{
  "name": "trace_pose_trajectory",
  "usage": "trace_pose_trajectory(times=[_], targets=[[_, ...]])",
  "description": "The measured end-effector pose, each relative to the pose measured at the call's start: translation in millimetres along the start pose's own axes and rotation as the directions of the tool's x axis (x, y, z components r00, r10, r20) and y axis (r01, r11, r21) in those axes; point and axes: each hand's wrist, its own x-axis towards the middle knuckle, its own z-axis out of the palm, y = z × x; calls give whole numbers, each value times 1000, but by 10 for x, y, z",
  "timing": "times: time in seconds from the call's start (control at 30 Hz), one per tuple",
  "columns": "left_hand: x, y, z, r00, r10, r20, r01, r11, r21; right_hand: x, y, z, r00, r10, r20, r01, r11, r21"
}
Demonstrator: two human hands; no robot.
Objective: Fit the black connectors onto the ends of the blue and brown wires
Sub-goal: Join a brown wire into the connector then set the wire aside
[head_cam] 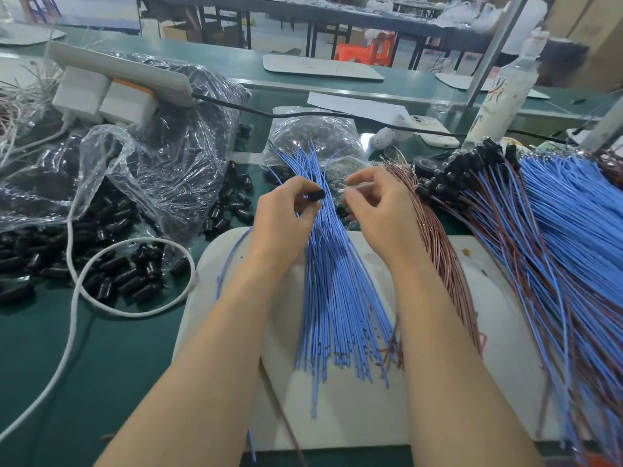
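A fan of loose blue wires lies on a white pad in front of me, with a bundle of brown wires just to its right. My left hand pinches a small black connector above the blue wires. Close beside it, my right hand has its fingers curled, pinching something thin and pale at its fingertips; what it is I cannot make out. Loose black connectors are scattered over the green table at the left.
Finished blue and brown wire pairs with black connectors are piled at the right. Clear plastic bags of black parts sit at the left and centre back. A white cable loops across the table. A power strip, a phone and a bottle stand behind.
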Motion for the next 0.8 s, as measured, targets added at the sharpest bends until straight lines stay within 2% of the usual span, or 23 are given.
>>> trace_pose_trajectory(times=[0.23, 0.4, 0.8], targets=[[-9, 27, -5, 999, 13, -37, -16, 995, -95, -22, -56, 39, 998, -41, 42, 40, 998, 44], [-15, 40, -16, 1000, 10, -14, -11, 996, -83, -28, -91, 27, 995, -96, 27, 94, 994, 63], [-33, 80, -4, 999, 48, 23, -47, 998, -45, -50, -131, 47, 973, -228, -37, 220, 965, -143]])
